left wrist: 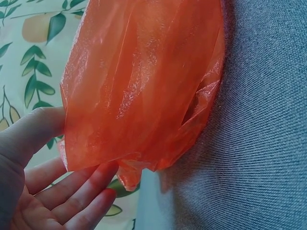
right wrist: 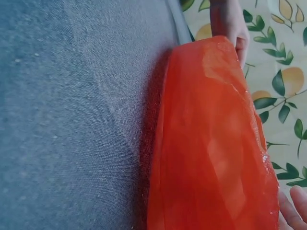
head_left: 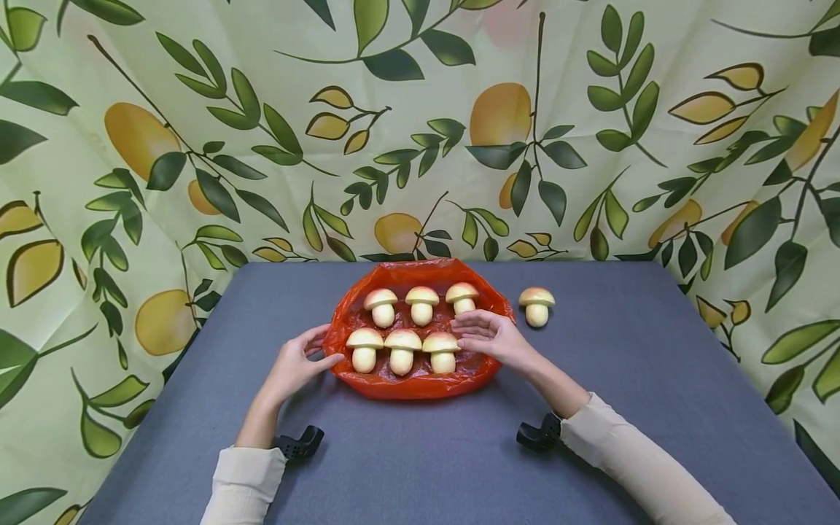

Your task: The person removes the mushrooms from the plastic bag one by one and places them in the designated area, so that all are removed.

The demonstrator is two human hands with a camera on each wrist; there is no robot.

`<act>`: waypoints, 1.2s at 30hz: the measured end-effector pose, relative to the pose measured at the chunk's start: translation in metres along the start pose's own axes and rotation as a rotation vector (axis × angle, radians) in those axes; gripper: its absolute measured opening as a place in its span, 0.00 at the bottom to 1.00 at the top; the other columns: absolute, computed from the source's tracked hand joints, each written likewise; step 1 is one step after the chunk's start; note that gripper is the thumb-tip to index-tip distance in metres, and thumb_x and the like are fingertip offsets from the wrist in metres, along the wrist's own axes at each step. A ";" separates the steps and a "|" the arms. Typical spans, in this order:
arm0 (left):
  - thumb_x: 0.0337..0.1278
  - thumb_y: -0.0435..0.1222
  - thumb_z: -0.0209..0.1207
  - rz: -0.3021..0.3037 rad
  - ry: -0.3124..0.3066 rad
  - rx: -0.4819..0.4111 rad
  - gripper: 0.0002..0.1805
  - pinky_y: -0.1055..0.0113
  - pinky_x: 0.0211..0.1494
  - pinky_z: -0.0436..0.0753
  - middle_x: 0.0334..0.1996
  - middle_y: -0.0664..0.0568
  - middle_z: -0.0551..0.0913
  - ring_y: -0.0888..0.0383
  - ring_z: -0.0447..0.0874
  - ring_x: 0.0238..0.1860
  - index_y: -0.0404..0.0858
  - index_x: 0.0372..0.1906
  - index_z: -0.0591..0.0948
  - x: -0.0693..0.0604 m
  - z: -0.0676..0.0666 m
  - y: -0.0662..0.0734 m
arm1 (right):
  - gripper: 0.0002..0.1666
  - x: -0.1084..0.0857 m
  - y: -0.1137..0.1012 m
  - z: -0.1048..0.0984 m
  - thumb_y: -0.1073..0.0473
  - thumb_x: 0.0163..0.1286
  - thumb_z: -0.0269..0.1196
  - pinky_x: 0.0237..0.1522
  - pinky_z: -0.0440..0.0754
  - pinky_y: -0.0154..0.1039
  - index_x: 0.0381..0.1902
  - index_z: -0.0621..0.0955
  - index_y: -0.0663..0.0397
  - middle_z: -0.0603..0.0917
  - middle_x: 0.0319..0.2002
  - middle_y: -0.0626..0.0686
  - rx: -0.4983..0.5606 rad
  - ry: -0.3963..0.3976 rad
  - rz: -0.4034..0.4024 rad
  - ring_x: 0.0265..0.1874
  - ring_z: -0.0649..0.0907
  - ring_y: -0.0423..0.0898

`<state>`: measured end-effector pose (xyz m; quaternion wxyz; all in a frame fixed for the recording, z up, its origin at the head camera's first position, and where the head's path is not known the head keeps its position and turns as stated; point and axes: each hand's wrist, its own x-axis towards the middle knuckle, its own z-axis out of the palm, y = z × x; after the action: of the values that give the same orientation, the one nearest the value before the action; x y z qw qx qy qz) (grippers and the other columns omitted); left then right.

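Note:
An open red plastic bag [head_left: 410, 386] holds mushroom-shaped pieces with pale stems and reddish-yellow caps: three in a back row [head_left: 422, 305] and three in a front row [head_left: 402, 350]. At its left end, my left hand [head_left: 292, 367] has thumb and fingers spread around the rim; in the left wrist view the loosely extended fingers [left wrist: 76, 196] touch the red plastic [left wrist: 144, 86]. Over the bag's right side, beside the right-hand pieces, my right hand [head_left: 495, 339] has its fingers extended and grips nothing visible. The right wrist view shows the bag's side [right wrist: 206, 143] and few fingertips [right wrist: 292, 208].
One more mushroom-shaped piece [head_left: 537, 306] stands on the grey tabletop [head_left: 420, 467], right of the bag. Behind and at both sides of the table hangs a leaf-and-fruit patterned cloth [head_left: 420, 95]. Dark wrist cameras [head_left: 300, 443] are on both wrists.

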<state>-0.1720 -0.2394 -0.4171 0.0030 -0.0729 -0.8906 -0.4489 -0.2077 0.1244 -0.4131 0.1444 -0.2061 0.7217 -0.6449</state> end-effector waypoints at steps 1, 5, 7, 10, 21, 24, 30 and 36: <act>0.54 0.37 0.67 -0.003 0.002 -0.001 0.34 0.46 0.62 0.79 0.57 0.32 0.80 0.38 0.81 0.57 0.30 0.65 0.70 0.000 0.000 0.000 | 0.28 0.002 0.000 0.001 0.65 0.63 0.64 0.53 0.83 0.28 0.59 0.71 0.72 0.73 0.60 0.77 -0.018 0.001 0.005 0.60 0.78 0.64; 0.54 0.36 0.67 -0.011 0.003 0.003 0.34 0.47 0.62 0.79 0.57 0.33 0.79 0.39 0.80 0.57 0.30 0.65 0.70 0.000 0.001 0.000 | 0.28 0.009 0.001 0.005 0.66 0.63 0.65 0.62 0.80 0.43 0.59 0.72 0.72 0.75 0.59 0.74 -0.079 0.002 0.032 0.61 0.76 0.67; 0.54 0.37 0.67 -0.007 0.000 0.003 0.34 0.47 0.61 0.80 0.57 0.32 0.79 0.38 0.81 0.57 0.30 0.65 0.70 0.000 0.001 0.001 | 0.28 0.013 0.001 0.007 0.66 0.63 0.65 0.64 0.78 0.51 0.59 0.72 0.73 0.76 0.59 0.74 -0.111 -0.003 0.033 0.61 0.77 0.66; 0.54 0.37 0.67 -0.004 0.000 -0.004 0.34 0.46 0.61 0.80 0.57 0.32 0.79 0.38 0.81 0.57 0.29 0.65 0.70 -0.001 0.000 0.002 | 0.28 0.018 0.003 0.010 0.68 0.61 0.65 0.66 0.74 0.57 0.58 0.72 0.75 0.76 0.58 0.74 -0.121 -0.011 0.029 0.61 0.77 0.67; 0.54 0.37 0.67 -0.009 0.003 -0.011 0.34 0.47 0.61 0.80 0.56 0.31 0.80 0.38 0.81 0.57 0.28 0.65 0.70 0.000 0.001 0.004 | 0.29 0.027 0.014 0.015 0.69 0.60 0.66 0.65 0.76 0.54 0.58 0.72 0.76 0.77 0.58 0.74 -0.138 -0.038 0.049 0.61 0.76 0.66; 0.54 0.37 0.67 -0.003 0.001 -0.006 0.34 0.47 0.61 0.80 0.56 0.31 0.80 0.38 0.81 0.57 0.28 0.65 0.70 0.000 0.001 0.004 | 0.30 0.028 0.017 0.016 0.68 0.59 0.67 0.65 0.76 0.53 0.58 0.73 0.75 0.77 0.58 0.73 -0.143 -0.028 0.071 0.61 0.77 0.65; 0.54 0.37 0.67 0.000 0.005 0.003 0.34 0.47 0.61 0.80 0.56 0.31 0.80 0.38 0.81 0.56 0.28 0.64 0.70 0.001 0.002 0.001 | 0.31 0.029 0.022 0.016 0.66 0.58 0.69 0.56 0.83 0.39 0.58 0.74 0.73 0.80 0.55 0.71 -0.177 -0.033 0.079 0.53 0.83 0.55; 0.53 0.33 0.67 -0.009 0.011 -0.023 0.34 0.49 0.61 0.80 0.56 0.30 0.79 0.37 0.81 0.56 0.27 0.64 0.70 0.001 0.004 0.000 | 0.31 0.027 0.025 0.017 0.67 0.57 0.69 0.44 0.79 0.25 0.58 0.73 0.75 0.80 0.53 0.72 -0.200 -0.057 0.065 0.44 0.82 0.40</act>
<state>-0.1732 -0.2364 -0.4195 0.0052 -0.0666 -0.8857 -0.4594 -0.2260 0.0989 -0.4387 0.1644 -0.2141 0.7842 -0.5587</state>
